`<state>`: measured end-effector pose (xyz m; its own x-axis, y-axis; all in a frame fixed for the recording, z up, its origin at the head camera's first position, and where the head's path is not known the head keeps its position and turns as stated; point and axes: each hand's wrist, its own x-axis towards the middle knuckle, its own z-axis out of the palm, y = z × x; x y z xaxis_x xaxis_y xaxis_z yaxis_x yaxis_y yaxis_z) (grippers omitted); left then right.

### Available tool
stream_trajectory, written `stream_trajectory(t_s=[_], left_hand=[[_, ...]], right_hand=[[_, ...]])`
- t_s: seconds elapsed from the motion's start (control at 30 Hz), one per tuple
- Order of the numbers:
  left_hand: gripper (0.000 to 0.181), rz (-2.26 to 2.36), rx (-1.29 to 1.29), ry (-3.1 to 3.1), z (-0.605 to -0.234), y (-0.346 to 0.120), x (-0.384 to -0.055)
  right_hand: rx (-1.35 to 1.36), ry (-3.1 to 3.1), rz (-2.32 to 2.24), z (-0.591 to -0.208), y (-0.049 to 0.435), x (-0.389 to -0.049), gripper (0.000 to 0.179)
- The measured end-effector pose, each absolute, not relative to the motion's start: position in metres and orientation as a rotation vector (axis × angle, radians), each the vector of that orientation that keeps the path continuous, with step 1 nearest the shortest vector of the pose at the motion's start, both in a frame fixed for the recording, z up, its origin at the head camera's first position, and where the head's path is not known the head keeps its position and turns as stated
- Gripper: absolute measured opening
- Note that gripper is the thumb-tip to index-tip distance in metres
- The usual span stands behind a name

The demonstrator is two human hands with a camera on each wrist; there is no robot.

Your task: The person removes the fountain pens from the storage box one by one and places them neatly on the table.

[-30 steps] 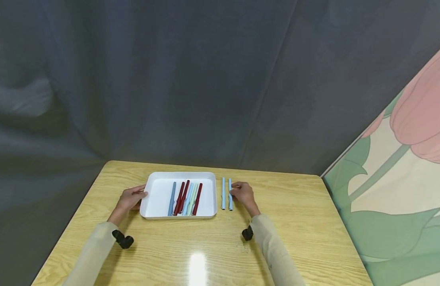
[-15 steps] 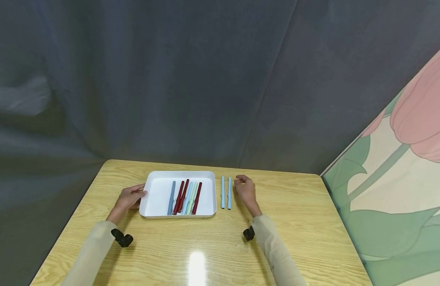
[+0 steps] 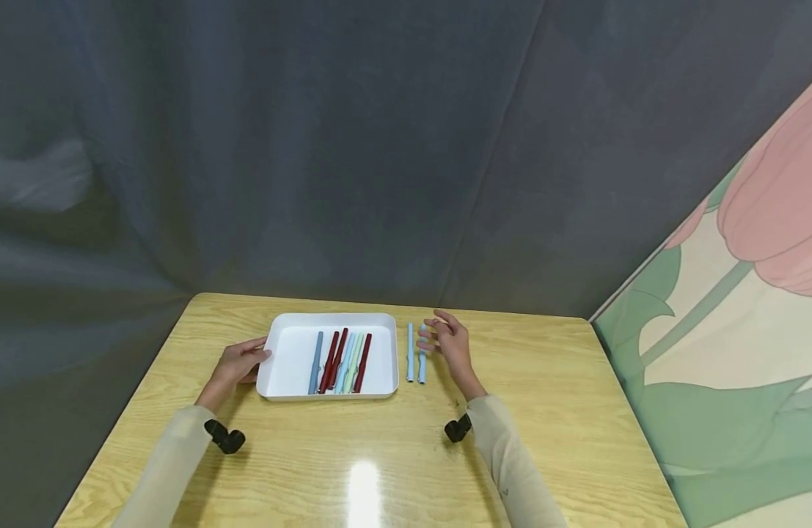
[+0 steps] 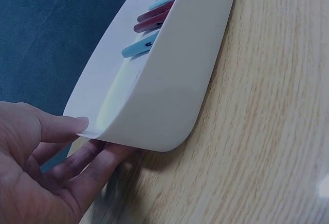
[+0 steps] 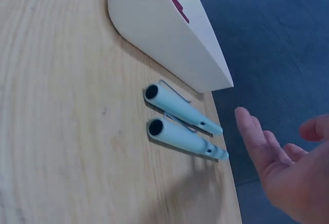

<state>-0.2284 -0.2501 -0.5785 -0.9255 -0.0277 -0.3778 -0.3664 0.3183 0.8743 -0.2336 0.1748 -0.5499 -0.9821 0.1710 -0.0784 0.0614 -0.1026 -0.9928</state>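
My left hand pinches the left end of a white tray; in the left wrist view the thumb lies over the rim with fingers beneath. Inside the tray lie several pens: a grey-blue pen leftmost, then dark red, light blue and pale green ones, with a dark red pen rightmost. Two light blue clip pens lie side by side right of the tray, the nearer pen and the outer pen. Fingers extended and holding nothing, my right hand hovers over the outer pen's upper part.
All of this is on a wooden table. A dark curtain hangs behind its far edge, and a flower-patterned panel stands along the right side. Black wrist cameras sit on both sleeves.
My right hand has let go of the outer light blue pen, moved off to its right, then opened its fingers back over it. My left hand keeps its grip on the tray.
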Motion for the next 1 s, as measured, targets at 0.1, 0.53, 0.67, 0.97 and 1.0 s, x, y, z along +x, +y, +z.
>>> stream_trajectory(t_s=[0.1, 0.53, 0.67, 0.97, 1.0], left_hand=[[0.057, 1.646, -0.339, 2.295, -0.578, -0.251, -0.228], [0.054, 1.64, -0.351, 2.307, -0.575, -0.245, -0.224], [0.054, 1.627, -0.342, 2.325, -0.574, -0.244, -0.223], [0.054, 1.646, -0.33, 2.319, -0.574, -0.238, -0.228], [0.054, 1.646, -0.325, 2.315, -0.575, -0.238, -0.228]], right_hand=[[-0.208, -2.016, 2.287, -0.55, 0.17, -0.234, 0.045], [-0.05, -2.13, 2.243, -0.545, 0.136, -0.229, 0.039], [0.05, -2.223, 2.252, -0.546, 0.125, -0.226, 0.038], [0.126, -2.255, 2.326, -0.553, 0.107, -0.226, 0.043], [0.136, -2.265, 2.32, -0.555, 0.107, -0.227, 0.044]])
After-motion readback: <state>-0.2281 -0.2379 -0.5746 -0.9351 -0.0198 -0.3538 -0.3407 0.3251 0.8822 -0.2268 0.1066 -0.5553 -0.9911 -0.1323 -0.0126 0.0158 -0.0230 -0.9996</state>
